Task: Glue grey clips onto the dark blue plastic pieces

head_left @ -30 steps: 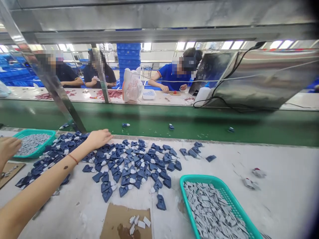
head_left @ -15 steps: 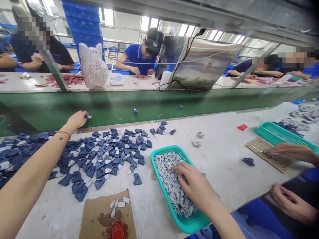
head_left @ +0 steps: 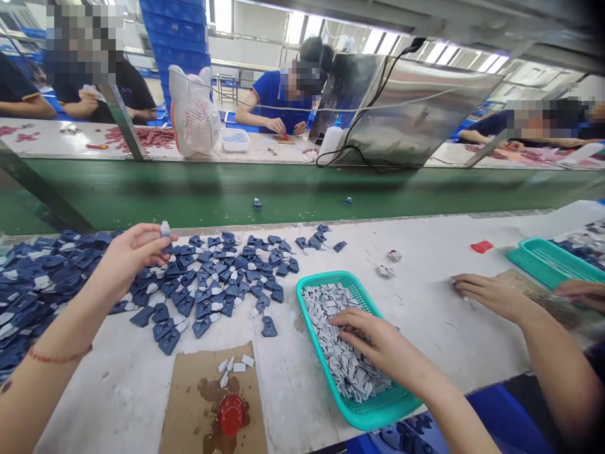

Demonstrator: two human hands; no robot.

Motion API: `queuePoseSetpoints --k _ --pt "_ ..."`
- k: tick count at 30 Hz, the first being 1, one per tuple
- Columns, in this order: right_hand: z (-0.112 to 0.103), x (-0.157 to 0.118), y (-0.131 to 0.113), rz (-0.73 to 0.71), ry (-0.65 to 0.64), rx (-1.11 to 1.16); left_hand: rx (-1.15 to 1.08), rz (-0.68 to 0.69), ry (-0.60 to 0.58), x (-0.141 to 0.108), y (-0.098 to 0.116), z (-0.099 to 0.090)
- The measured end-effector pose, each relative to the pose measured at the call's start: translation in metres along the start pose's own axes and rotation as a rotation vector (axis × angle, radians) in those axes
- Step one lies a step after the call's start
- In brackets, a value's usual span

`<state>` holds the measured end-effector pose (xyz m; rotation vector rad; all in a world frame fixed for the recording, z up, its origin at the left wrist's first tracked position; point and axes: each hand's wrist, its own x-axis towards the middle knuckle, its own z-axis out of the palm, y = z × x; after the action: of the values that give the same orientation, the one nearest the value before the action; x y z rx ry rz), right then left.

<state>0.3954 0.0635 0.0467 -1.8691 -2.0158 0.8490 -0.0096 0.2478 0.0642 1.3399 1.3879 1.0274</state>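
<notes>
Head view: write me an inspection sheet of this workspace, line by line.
Surface: white worktop, specked; cardboard sheet on it has dark, wet-looking stains.
Work pieces: navy pieces with light-grey tips spread in a loose heap; grey pieces fill much of a teal basket.
Clutter: red dish and small white pieces on the cardboard; red item farther right.
Hands: left hand pinches one navy piece, tip up; right hand over the basket's contents, grip unclear.
Cables: black cable hangs across a metal panel.
Surroundings: green belt beyond; co-worker's hand at right.
</notes>
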Motion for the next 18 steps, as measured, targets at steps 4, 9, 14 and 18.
queuePoseSetpoints --k 4,9,14,18 --pt "-0.001 0.002 -0.001 0.091 0.052 0.052 -0.140 -0.176 -0.018 -0.065 -0.013 -0.005" --pt "0.003 -0.002 -0.008 0.138 0.143 0.081 -0.260 -0.359 -0.097 -0.132 -0.037 -0.010" --pt "0.016 -0.009 -0.027 0.088 0.356 0.110 -0.465 -0.534 -0.248 -0.181 -0.047 0.016" --pt "0.023 -0.008 -0.029 0.078 0.409 -0.002 -0.485 -0.536 -0.325 -0.201 -0.039 0.043"
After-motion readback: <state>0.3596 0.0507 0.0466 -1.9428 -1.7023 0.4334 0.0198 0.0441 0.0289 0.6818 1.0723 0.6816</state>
